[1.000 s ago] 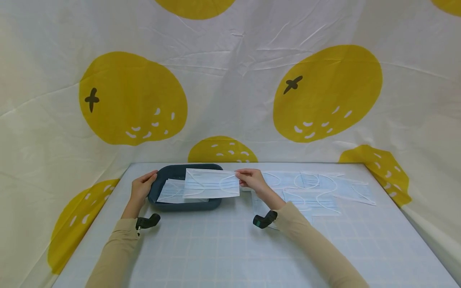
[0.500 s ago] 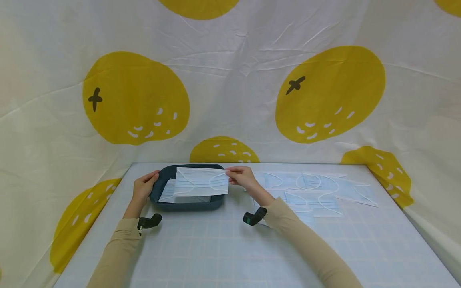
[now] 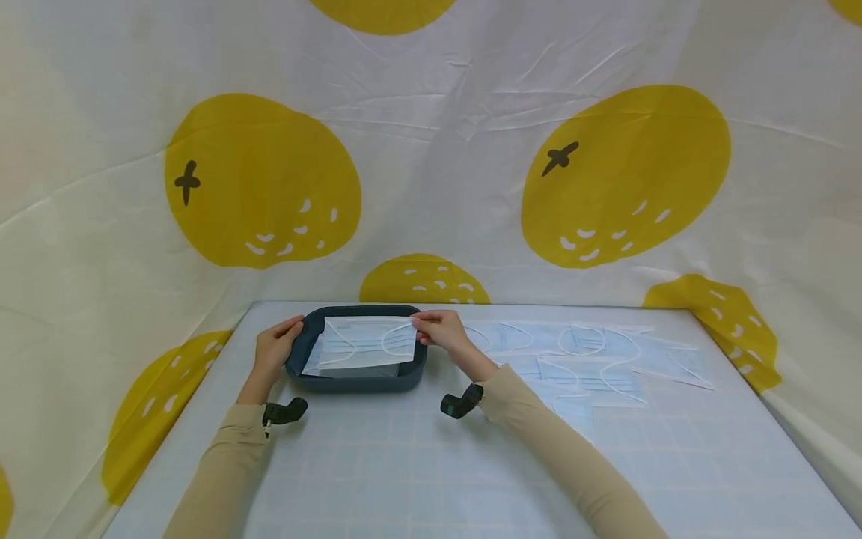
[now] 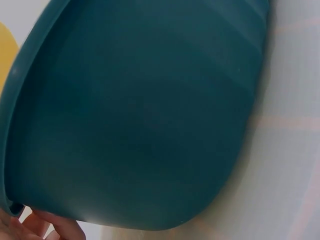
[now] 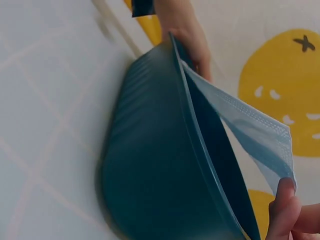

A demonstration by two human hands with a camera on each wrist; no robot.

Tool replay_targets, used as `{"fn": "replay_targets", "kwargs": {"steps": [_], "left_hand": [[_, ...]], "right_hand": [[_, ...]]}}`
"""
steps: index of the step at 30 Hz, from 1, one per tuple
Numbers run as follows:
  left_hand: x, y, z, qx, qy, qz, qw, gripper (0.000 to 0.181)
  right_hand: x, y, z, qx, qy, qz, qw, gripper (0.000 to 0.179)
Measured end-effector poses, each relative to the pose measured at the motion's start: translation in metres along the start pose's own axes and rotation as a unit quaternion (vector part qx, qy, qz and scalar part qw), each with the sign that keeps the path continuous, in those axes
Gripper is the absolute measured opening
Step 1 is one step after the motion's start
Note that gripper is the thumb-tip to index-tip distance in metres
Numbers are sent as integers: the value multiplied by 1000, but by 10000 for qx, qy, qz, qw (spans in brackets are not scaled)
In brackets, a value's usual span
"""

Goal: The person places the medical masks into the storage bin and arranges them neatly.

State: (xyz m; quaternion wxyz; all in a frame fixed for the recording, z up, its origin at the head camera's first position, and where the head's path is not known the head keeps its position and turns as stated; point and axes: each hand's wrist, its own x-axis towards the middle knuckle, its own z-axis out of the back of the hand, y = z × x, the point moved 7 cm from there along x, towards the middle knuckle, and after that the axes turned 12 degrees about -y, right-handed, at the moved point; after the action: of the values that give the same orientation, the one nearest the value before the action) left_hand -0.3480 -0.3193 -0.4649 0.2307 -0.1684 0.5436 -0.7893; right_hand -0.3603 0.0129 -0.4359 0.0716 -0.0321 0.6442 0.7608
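Note:
A dark teal plastic basin [image 3: 357, 385] stands at the back left of the table. My left hand [image 3: 274, 350] grips its left end, fingers at the rim, as the left wrist view shows with the basin's wall [image 4: 145, 115] filling most of it. Between thumb and fingers, my right hand [image 3: 447, 335] pinches the right edge of a pale blue disposable face mask [image 3: 370, 342]. The mask slopes down into the basin in the right wrist view, its held corner [image 5: 280, 145] above the rim. Under it another face mask [image 3: 313, 364] shows inside the basin.
Several face masks [image 3: 592, 378] lie spread and overlapping on the table right of the basin, ear loops loose. The table [image 3: 377, 464] has a pale checked cover. Behind it hangs a white curtain [image 3: 438, 187] printed with yellow fruit. Both wrists carry small black cameras [image 3: 462, 402].
My right hand has moved left and brought the mask over and down into the basin, covering more of the mask below. The left hand keeps its grip on the basin.

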Motion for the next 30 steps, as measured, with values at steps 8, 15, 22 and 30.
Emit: {"fn": "replay_targets", "kwargs": {"steps": [8, 15, 22, 30], "left_hand": [[0, -1, 1, 34, -205, -274, 9994, 38], [3, 3, 1, -61, -195, -171, 9996, 39], [2, 4, 0, -86, -150, -74, 9998, 40], [1, 2, 1, -82, -105, -85, 9999, 39]], "right_hand": [[3, -1, -15, -39, -13, 79, 10000, 23], [1, 3, -23, -162, 47, 116, 9998, 21], [0, 6, -31, -234, 125, 268, 9993, 20], [4, 5, -40, -311, 74, 402, 9987, 22]]}}
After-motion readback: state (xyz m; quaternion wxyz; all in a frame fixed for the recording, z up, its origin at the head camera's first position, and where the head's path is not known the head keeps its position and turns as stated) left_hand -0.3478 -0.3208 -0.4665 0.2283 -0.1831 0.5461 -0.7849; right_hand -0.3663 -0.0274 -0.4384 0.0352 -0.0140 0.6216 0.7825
